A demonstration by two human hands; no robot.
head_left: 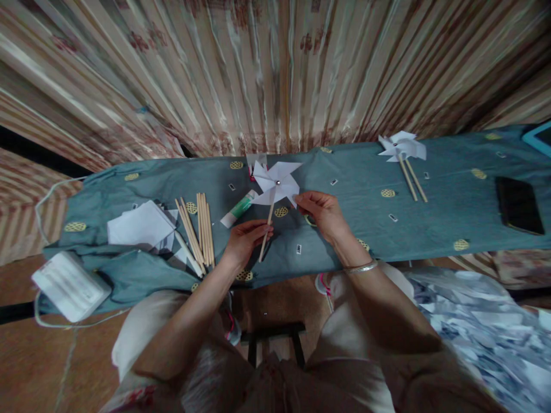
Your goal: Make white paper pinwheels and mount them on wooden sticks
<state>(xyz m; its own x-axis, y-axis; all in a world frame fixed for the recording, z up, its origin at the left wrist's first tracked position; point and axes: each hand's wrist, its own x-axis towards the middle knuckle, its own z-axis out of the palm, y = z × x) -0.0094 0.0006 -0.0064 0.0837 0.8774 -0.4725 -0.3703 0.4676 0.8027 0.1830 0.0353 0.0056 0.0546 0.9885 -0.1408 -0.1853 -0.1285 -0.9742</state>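
Observation:
A white paper pinwheel [278, 182] with a shiny pin head at its centre stands tilted above the cloth. My left hand [247, 241] is closed around its wooden stick, below the blades. With thumb and forefinger, my right hand [321, 212] pinches the tip of the lower right blade. Behind the left hand lies a green and white glue stick [240, 208]. Partly hidden by the blades, a small red and white box [252, 172] sits at the back edge.
Left on the table [361, 223] are wooden sticks [205, 229], paper sheets [140, 225] and a white power strip [71, 285] with its cable. Rightward lie finished-looking pinwheels [402, 147] and a black phone [519, 205]. A plastic bag of paper pieces [486, 332] stands below. Curtains hang behind.

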